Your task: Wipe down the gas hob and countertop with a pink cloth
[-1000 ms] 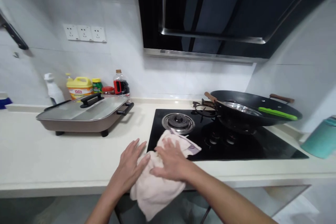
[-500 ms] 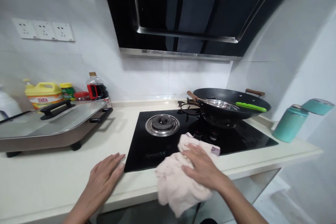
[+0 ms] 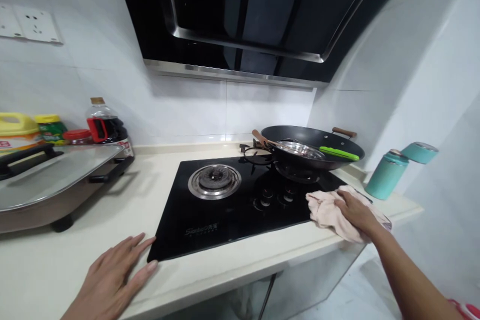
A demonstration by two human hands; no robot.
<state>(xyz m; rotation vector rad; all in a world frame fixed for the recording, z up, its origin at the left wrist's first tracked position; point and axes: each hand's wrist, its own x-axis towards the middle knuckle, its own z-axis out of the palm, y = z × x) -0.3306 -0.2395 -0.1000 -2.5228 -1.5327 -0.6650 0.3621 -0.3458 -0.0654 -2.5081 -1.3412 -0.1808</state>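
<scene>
Since a moment ago, the pink cloth [image 3: 326, 212] has slid to the right along the front of the black stove [image 3: 176, 210], and the right hand [image 3: 356, 215] has gone with it. The left hand [image 3: 112, 275] has stayed by the other front corner.

Closest to me, that left hand lies palm down, its grip spread and holding nothing. Its pointing finger and thumb reach the stove's edge. Over on the other side, the right hand lies on top of the cloth. I can't tell if its grip pinches the cloth or just pushes down on it. The cloth is all crumpled, partly on the stove's front right corner and partly on the white table [image 3: 112, 210].

On the left sits a wide brown pan [image 3: 67, 200] with a glass lid. Two knobs [image 3: 266, 197] are on the stove, and a round silver burner [image 3: 214, 181] is behind them to the left. Just past the cloth stands a blue-green bottle [image 3: 387, 177], its cap [image 3: 420, 152] tipped open.

A big black wok [image 3: 300, 135] sits on the back right of the stove, with a shiny bowl [image 3: 300, 149] and a long green handle [image 3: 339, 153] in it. Behind the brown pan are a dark sauce bottle [image 3: 108, 127], a red-topped jar [image 3: 78, 136], a green tub [image 3: 51, 127] and a yellow jug [image 3: 18, 127]. Up high hangs a black hood [image 3: 243, 15].
</scene>
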